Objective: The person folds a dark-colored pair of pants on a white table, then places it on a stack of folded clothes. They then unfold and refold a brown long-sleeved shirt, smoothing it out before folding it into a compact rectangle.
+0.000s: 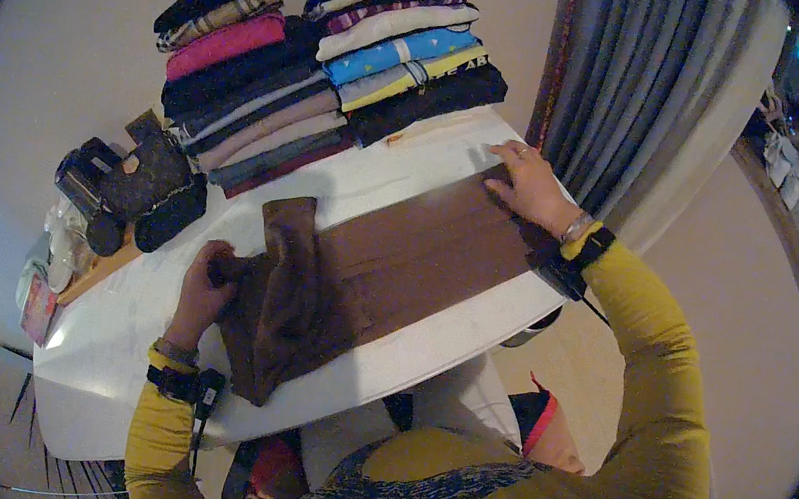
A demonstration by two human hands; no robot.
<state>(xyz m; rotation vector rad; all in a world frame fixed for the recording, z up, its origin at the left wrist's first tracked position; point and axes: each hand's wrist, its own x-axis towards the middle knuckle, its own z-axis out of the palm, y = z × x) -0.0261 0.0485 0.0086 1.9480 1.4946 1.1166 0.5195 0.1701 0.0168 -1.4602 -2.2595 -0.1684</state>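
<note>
A brown garment point(430, 246) lies flat across the white table point(445, 361), its left end bunched and partly raised. My left hand point(207, 292) grips the bunched cloth at that end, with its fingertips partly hidden. My right hand point(529, 183) is at the garment's far right end, near the table's edge; its thumb and fingers are spread, with no cloth pinched between them. Both wrists carry dark bands below yellow sleeves.
Two tall stacks of folded clothes point(236, 107) point(403, 46) stand along the table's back by the wall. Dark patterned bags point(159, 180) are at the left back, beside plastic-wrapped items point(67, 244). A grey curtain point(626, 82) hangs at the right.
</note>
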